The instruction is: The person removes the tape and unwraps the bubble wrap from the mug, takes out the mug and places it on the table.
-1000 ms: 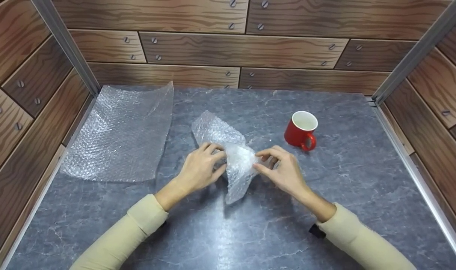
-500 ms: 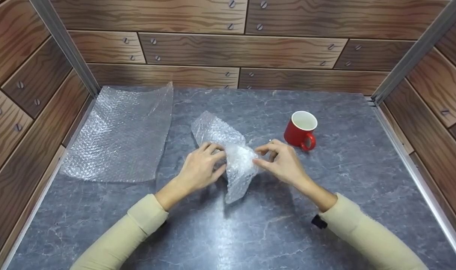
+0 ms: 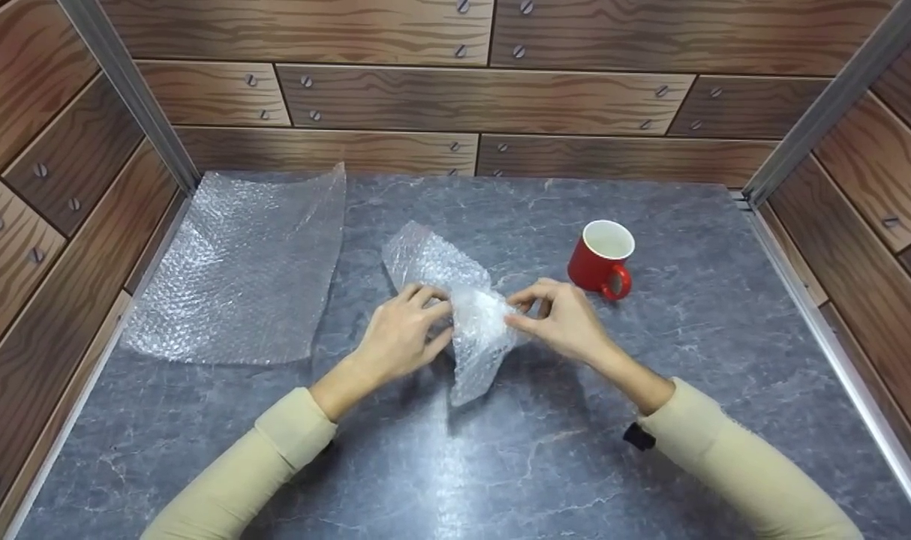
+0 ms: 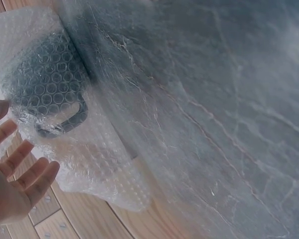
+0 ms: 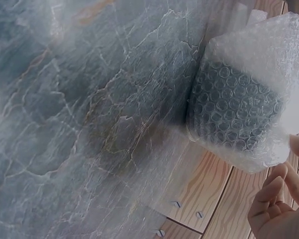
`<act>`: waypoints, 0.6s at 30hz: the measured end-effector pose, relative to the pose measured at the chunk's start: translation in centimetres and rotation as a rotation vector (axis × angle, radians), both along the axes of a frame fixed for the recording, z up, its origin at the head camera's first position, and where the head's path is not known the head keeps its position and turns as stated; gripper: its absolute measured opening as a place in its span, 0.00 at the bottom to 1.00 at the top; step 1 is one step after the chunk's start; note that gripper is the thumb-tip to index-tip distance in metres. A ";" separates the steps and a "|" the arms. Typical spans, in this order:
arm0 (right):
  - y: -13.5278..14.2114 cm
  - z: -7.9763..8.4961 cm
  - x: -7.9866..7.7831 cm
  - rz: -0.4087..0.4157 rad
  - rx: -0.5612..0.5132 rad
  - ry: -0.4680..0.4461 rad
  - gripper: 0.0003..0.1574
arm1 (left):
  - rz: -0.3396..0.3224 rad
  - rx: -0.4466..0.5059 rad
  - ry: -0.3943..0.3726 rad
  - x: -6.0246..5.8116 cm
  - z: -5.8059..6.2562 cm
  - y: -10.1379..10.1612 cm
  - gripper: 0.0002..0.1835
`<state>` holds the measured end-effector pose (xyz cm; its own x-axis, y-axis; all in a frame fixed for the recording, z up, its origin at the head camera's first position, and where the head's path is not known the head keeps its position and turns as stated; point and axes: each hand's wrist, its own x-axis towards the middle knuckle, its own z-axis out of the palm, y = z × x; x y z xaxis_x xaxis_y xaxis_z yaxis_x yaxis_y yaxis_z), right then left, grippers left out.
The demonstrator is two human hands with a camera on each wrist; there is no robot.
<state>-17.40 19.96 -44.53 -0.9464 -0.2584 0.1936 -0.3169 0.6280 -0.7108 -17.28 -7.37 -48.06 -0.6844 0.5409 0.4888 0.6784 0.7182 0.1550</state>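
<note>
A dark mug with a handle (image 4: 75, 119) stands inside a wrapping of bubble wrap (image 3: 479, 330), seen through the bubbles in the left wrist view. From the head, the wrap hides it, with one flap reaching back left and a pointed one toward the person. My left hand (image 3: 404, 334) steadies the wrap's left side, fingers loosely bent and spread. On the other side, thumb and forefinger of my right hand (image 3: 564, 319) pinch the wrap's edge near the top; its other fingers are curled in. A red mug (image 3: 594, 268), white inside, stands behind the right hand.
A flat sheet of bubble wrap (image 3: 238, 277) lies at the back left of the grey marbled table (image 3: 560, 480), its far right corner lifted. Wood-patterned walls (image 3: 485, 97) with metal posts enclose the back and sides.
My right hand has shifted slightly up and away from the person, its fingertips drawing together at the wrap's edge. The left hand and both mugs have stayed in place.
</note>
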 end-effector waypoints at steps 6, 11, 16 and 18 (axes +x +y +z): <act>0.0 0.1 -0.1 0.005 -0.039 0.001 0.10 | -0.004 0.008 0.007 -0.1 0.0 0.0 0.10; 0.0 0.1 -0.1 0.002 -0.045 -0.002 0.10 | -0.004 0.012 0.007 -0.1 0.0 0.0 0.10; 0.2 0.2 0.1 -0.002 -0.049 0.001 0.10 | -0.006 0.015 -0.001 -0.1 0.0 0.0 0.10; 0.2 0.3 0.2 -0.002 -0.053 0.008 0.10 | -0.005 0.013 -0.007 -0.1 0.0 0.1 0.10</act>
<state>-17.17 20.20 -44.20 -0.9453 -0.2457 0.2145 -0.3214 0.5905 -0.7403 -17.40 -7.31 -48.04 -0.6851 0.5382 0.4910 0.6811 0.7123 0.1695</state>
